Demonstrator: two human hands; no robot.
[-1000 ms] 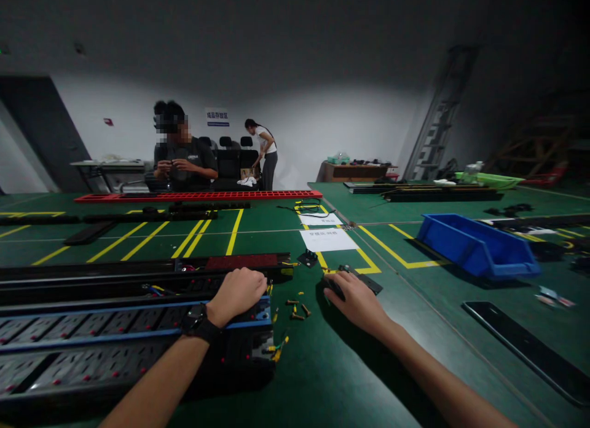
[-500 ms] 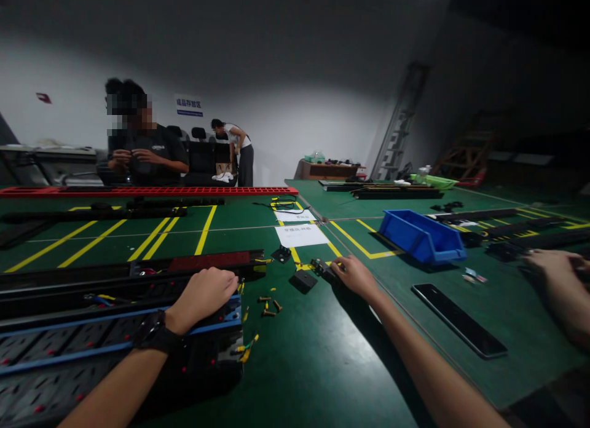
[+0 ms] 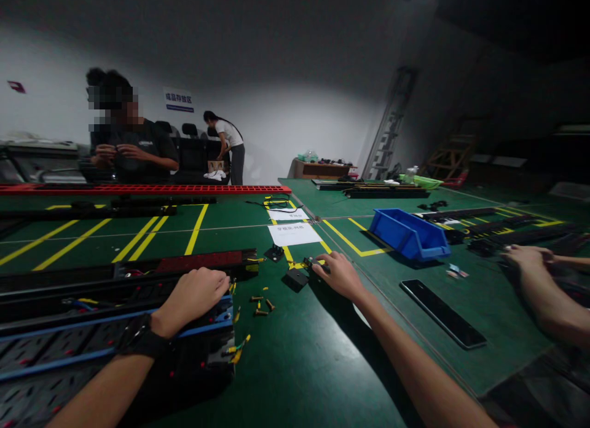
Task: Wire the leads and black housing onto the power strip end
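The person's left hand (image 3: pixel 196 296) lies on the near end of a long black and blue strip (image 3: pixel 92 348), at the left of the green table (image 3: pixel 299 366). Its fingers are curled down tight over the end of the strip, holding it in place. The right hand (image 3: pixel 338 274) reaches farther out, to a small black part (image 3: pixel 317 266) that sits on a yellow line. The fingers bend over the part and hide it, so it is hard to tell if they pinch it or only touch it. A small black block (image 3: pixel 295 278) sits just beside it on the left, and little brass bits (image 3: pixel 260 305) lie between the two hands. Thin yellow wires (image 3: pixel 239 351) stick out of the strip's end. Things could go wrong here: the right arm might brush the brass bits and scatter them — they are small and could roll. The black block is so close that the fingers could knock it away. A co-worker's hand (image 3: pixel 525 256) is on the table at the far right, well apart from both.
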